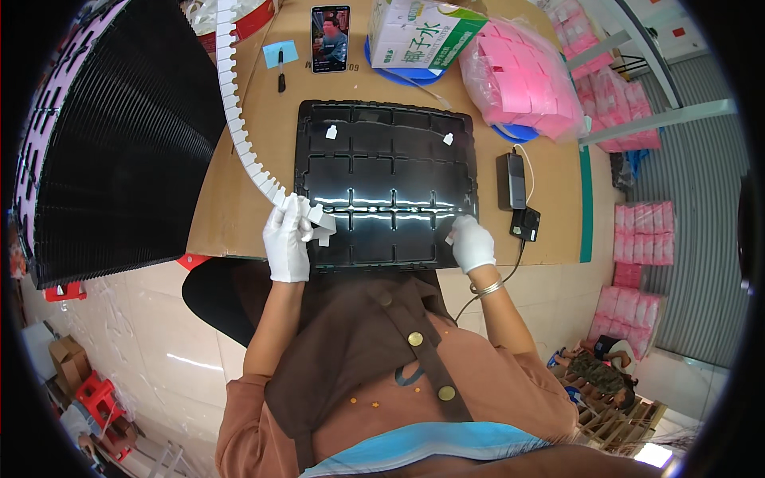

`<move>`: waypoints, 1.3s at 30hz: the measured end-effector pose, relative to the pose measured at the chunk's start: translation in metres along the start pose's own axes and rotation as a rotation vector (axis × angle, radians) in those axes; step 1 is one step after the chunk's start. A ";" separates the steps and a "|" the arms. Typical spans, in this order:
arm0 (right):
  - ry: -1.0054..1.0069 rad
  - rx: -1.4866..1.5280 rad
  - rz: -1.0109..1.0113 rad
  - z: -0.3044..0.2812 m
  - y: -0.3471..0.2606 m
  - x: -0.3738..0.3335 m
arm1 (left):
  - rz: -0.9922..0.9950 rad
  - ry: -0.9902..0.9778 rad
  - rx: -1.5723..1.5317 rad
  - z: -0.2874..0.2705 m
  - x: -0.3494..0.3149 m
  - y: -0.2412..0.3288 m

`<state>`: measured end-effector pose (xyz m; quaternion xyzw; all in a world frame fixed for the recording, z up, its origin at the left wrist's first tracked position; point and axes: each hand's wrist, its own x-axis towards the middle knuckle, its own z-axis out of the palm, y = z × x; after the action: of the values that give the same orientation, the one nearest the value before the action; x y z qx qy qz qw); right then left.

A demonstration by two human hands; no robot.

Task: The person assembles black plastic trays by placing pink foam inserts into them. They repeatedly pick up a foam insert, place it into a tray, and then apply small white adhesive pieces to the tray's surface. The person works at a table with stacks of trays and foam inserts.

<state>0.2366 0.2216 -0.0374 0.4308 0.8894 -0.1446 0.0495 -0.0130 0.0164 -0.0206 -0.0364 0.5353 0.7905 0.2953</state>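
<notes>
A black plastic tray (373, 182) with moulded compartments lies on the table in front of me. Small white stickers show on it: one at the upper left (331, 132), one at the upper right (448, 139), and one at the lower left (323, 240). My left hand (287, 239), in a white glove, pinches the end of a long white sticker strip (243, 146) that curves down from the top edge. At the tray's lower right corner, my gloved right hand (472, 244) has its fingers closed on a small white sticker (449, 238) against the tray.
A tall stack of black trays (131, 143) stands at the left. Beyond my tray are a phone (330, 40), a pen (280, 73), a carton (422, 36) and a bagged pink bundle (526, 80). A power bank (511, 182) with cables sits at the right.
</notes>
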 end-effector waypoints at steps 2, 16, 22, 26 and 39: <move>-0.024 0.162 -0.098 -0.003 0.012 -0.007 | 0.005 0.024 0.021 -0.003 0.003 -0.003; 0.308 0.184 -0.035 -0.023 0.010 0.189 | 0.045 0.026 0.018 -0.007 0.008 0.005; -0.042 0.463 -0.052 -0.030 0.028 0.214 | 0.044 0.078 -0.012 -0.018 0.014 0.006; 0.108 0.303 -0.019 -0.026 0.018 0.205 | 0.020 0.094 0.000 -0.018 0.016 0.004; 0.297 0.458 -0.164 -0.019 -0.010 0.176 | 0.000 0.130 -0.065 -0.032 0.026 -0.004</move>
<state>0.1191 0.3539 -0.0545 0.3737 0.8630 -0.2806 -0.1917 -0.0407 0.0008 -0.0467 -0.0971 0.5275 0.8035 0.2585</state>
